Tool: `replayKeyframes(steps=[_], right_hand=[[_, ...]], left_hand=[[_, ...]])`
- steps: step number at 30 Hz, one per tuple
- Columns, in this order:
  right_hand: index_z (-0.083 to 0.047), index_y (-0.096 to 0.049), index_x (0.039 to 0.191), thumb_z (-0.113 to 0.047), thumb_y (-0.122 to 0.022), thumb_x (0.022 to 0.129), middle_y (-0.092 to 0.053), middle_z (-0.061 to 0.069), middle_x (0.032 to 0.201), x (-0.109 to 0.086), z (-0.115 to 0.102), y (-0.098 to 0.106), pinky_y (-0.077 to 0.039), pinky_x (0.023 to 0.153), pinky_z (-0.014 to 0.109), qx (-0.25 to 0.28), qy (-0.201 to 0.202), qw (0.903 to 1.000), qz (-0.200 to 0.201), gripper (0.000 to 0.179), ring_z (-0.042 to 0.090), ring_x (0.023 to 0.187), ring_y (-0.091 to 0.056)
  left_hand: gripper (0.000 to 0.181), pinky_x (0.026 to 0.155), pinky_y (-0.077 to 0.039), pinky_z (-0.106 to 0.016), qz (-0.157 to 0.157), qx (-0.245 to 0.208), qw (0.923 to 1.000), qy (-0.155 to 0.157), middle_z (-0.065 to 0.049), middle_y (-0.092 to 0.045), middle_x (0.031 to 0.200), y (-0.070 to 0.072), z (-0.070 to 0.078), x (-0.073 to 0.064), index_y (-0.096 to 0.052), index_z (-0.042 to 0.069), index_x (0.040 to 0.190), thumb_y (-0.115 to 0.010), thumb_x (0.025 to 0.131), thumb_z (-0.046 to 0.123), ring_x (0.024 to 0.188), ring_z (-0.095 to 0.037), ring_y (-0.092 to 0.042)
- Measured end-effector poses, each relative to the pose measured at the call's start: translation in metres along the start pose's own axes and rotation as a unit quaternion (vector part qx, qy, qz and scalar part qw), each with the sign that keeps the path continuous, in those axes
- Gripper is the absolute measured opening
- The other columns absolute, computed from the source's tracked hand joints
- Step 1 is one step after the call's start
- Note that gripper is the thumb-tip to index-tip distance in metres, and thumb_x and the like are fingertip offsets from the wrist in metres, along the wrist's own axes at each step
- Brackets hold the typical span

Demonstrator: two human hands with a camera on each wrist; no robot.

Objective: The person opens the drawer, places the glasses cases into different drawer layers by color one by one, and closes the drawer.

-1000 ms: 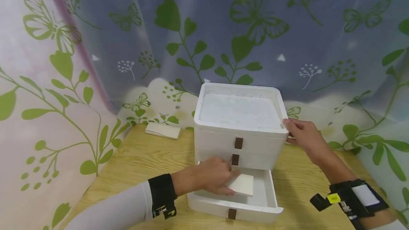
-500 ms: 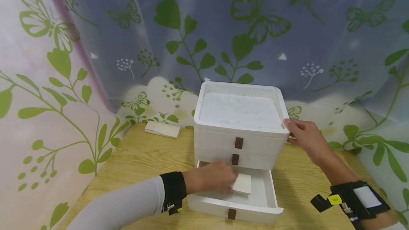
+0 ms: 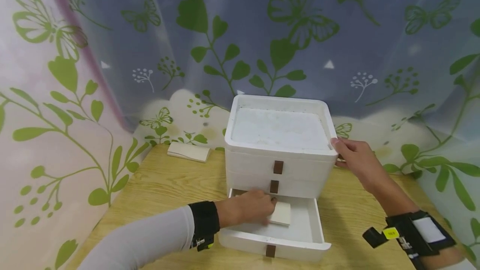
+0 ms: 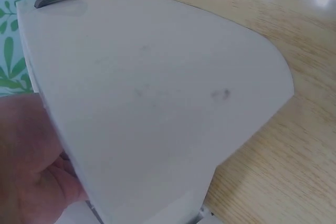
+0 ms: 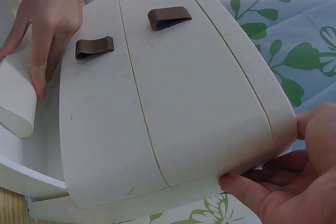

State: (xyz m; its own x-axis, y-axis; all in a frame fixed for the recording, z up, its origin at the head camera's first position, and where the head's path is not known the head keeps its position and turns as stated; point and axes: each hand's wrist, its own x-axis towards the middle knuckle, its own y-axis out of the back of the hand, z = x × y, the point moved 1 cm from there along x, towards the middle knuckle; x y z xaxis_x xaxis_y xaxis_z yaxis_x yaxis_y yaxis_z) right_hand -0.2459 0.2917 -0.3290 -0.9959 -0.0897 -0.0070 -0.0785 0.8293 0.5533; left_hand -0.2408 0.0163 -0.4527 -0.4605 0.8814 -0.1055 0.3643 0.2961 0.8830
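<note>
A white drawer box [image 3: 277, 153] with brown tab pulls stands on the wooden table, its bottom drawer [image 3: 315, 220] pulled out. Inside that drawer my left hand [image 3: 251, 208] pinches a folded cream cloth [image 3: 281, 213], thumb and fingers on either side of it. The right wrist view shows this cloth [image 5: 18, 87] with its rounded fold under the left hand [image 5: 50, 24]. In the left wrist view, the drawer's front hides the fingertips. My right hand [image 3: 358, 161] grips the box's right front edge near the top, thumb at the rim.
Another folded cream cloth [image 3: 188, 152] lies on the table [image 3: 168, 182] at the back left. The box top [image 3: 277, 128] is a shallow tray with a raised rim. A leaf-and-butterfly curtain [image 3: 240, 32] hangs close behind and on both sides.
My left hand has moved right and farther over the cloth, its fingers drawing in. The cloth in the drawer has shifted slightly left. The right hand stays on the box.
</note>
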Motion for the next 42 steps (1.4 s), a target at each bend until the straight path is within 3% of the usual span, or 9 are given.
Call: replayKeyframes(steps=[5, 9, 17, 22, 30, 36, 42], right_hand=[[0.001, -0.029, 0.161, -0.054, -0.038, 0.110, -0.033, 0.028, 0.165, 0.001, -0.001, -0.001, -0.048, 0.107, 0.045, 0.000, 0.002, 1.0000, 0.001, 0.076, 0.048, 0.148, -0.042], [0.002, -0.029, 0.161, -0.054, -0.037, 0.110, -0.033, 0.029, 0.165, 0.001, -0.001, -0.002, -0.048, 0.107, 0.045, -0.002, 0.001, 1.0000, 0.000, 0.076, 0.048, 0.148, -0.042], [0.002, -0.028, 0.162, -0.053, -0.038, 0.110, -0.032, 0.029, 0.166, 0.001, -0.004, -0.003, -0.049, 0.106, 0.043, 0.001, 0.004, 1.0000, -0.001, 0.076, 0.048, 0.148, -0.042], [0.002, -0.029, 0.161, -0.053, -0.038, 0.110, -0.032, 0.028, 0.166, 0.002, -0.004, -0.003, -0.049, 0.106, 0.043, 0.002, 0.005, 1.0000, -0.001, 0.075, 0.048, 0.148, -0.041], [0.004, -0.029, 0.161, -0.052, -0.038, 0.110, -0.032, 0.029, 0.165, 0.001, -0.006, -0.003, -0.048, 0.107, 0.043, 0.001, 0.010, 0.9999, -0.003, 0.076, 0.048, 0.148, -0.041], [0.004, -0.028, 0.161, -0.052, -0.038, 0.111, -0.032, 0.030, 0.165, 0.000, -0.003, -0.002, -0.048, 0.106, 0.043, -0.004, 0.011, 0.9999, -0.003, 0.076, 0.049, 0.148, -0.041], [0.003, -0.027, 0.161, -0.052, -0.037, 0.111, -0.030, 0.030, 0.166, 0.000, 0.000, -0.001, -0.047, 0.108, 0.046, -0.007, 0.005, 1.0000, -0.003, 0.076, 0.050, 0.149, -0.039]], left_hand=[[0.050, 0.065, -0.057, -0.013, -0.012, 0.005, 0.9999, -0.007, 0.005, -0.078, 0.098, 0.001, 0.000, -0.007, -0.063, 0.010, 0.139, -0.068, 0.100, 0.040, 0.078, -0.001, -0.070], [0.042, 0.067, -0.058, -0.013, -0.004, 0.022, 0.9997, -0.009, 0.003, -0.077, 0.098, 0.001, 0.001, -0.011, -0.061, 0.009, 0.142, -0.064, 0.104, 0.026, 0.084, -0.003, -0.071], [0.033, 0.064, -0.056, -0.012, 0.035, 0.138, 0.9899, 0.000, 0.010, -0.076, 0.093, -0.001, 0.005, -0.009, -0.066, 0.015, 0.137, -0.058, 0.105, 0.017, 0.078, 0.002, -0.067], [0.029, 0.060, -0.055, -0.012, 0.057, 0.162, 0.9851, 0.014, 0.012, -0.075, 0.093, -0.002, 0.008, -0.007, -0.071, 0.016, 0.130, -0.059, 0.103, 0.016, 0.075, 0.004, -0.064], [0.037, 0.054, -0.054, -0.013, 0.031, 0.140, 0.9885, 0.050, 0.010, -0.074, 0.101, -0.001, 0.013, -0.009, -0.063, 0.018, 0.143, -0.057, 0.107, 0.021, 0.076, 0.002, -0.063], [0.046, 0.081, -0.060, -0.019, -0.014, 0.074, 0.9963, 0.041, -0.001, -0.064, 0.140, 0.006, 0.015, -0.018, -0.048, 0.012, 0.154, -0.052, 0.110, 0.024, 0.111, -0.010, -0.067], [0.050, 0.109, -0.053, -0.025, -0.024, -0.027, 0.9992, 0.018, -0.007, -0.052, 0.156, 0.023, 0.010, -0.030, -0.042, 0.010, 0.158, -0.052, 0.110, 0.019, 0.137, -0.017, -0.058]])
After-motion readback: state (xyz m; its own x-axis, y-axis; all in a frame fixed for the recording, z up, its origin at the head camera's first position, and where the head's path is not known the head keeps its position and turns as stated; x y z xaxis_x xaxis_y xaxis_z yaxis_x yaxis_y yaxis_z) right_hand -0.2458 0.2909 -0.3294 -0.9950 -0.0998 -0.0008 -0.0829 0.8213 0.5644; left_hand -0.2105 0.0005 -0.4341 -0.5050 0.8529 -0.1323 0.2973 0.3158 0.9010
